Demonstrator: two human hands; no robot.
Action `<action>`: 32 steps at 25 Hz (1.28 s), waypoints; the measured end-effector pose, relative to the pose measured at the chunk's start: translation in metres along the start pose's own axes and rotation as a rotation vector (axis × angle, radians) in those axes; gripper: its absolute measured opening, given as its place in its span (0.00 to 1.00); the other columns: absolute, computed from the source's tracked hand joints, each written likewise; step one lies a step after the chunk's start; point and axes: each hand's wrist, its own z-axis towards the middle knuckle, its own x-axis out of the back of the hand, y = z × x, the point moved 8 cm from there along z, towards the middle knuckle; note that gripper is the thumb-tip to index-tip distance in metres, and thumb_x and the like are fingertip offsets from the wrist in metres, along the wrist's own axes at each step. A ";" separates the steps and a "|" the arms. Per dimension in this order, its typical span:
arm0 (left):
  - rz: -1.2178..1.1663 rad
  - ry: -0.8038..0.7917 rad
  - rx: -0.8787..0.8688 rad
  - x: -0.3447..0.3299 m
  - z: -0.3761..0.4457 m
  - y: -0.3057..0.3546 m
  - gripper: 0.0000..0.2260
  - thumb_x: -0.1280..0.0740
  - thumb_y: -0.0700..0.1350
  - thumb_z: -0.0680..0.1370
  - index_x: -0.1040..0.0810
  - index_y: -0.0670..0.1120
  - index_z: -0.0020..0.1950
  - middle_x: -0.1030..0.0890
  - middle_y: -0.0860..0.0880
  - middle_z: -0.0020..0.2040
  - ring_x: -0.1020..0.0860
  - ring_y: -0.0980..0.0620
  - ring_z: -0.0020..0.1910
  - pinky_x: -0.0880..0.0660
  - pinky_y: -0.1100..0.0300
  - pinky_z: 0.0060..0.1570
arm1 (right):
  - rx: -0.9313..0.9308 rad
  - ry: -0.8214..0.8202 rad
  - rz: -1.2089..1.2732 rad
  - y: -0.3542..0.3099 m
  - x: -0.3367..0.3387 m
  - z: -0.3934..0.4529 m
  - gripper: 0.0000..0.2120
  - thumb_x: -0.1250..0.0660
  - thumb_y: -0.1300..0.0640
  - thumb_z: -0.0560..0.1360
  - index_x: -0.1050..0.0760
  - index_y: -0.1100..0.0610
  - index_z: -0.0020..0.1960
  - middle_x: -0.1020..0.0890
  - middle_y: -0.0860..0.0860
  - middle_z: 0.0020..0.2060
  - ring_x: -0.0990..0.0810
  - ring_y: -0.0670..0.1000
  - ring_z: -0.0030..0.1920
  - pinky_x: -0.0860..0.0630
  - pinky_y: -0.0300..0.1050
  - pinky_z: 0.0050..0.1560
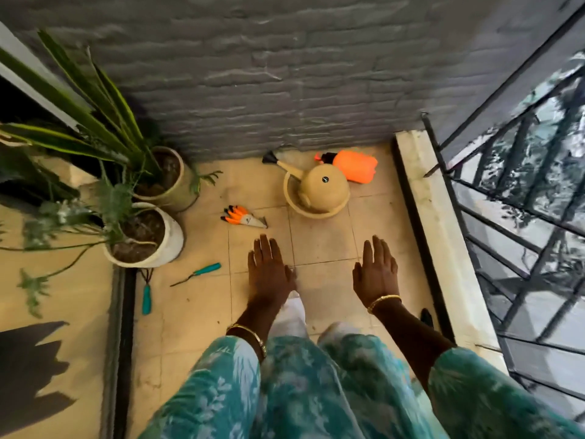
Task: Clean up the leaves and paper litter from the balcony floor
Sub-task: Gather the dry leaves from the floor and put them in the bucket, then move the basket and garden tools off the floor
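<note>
I look down at a beige tiled balcony floor [319, 239]. My left hand [269, 270] and my right hand [376, 270] are stretched out over the tiles, palms down, fingers straight, holding nothing. No leaves or paper scraps show plainly on the tiles near my hands; only tiny dark specks lie on the floor [190, 299]. My patterned teal clothing fills the bottom of the view and hides the floor beneath me.
Two potted plants [148, 239] [167, 179] stand at left. Orange garden gloves [242, 216], a teal-handled tool [199, 273] and another [146, 296] lie on the tiles. A tan watering can in a basin [318, 191] and an orange sprayer [356, 165] sit by the grey wall. Railing [506, 198] at right.
</note>
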 end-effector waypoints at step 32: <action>-1.310 -0.480 0.973 -0.359 0.525 -0.023 0.14 0.40 0.38 0.81 0.31 0.39 0.67 0.26 0.39 0.63 0.26 0.41 0.57 0.26 0.49 0.50 | 0.368 -0.546 -0.171 0.020 -0.408 0.456 0.13 0.41 0.57 0.78 0.31 0.57 0.61 0.22 0.54 0.56 0.25 0.57 0.60 0.36 0.49 0.63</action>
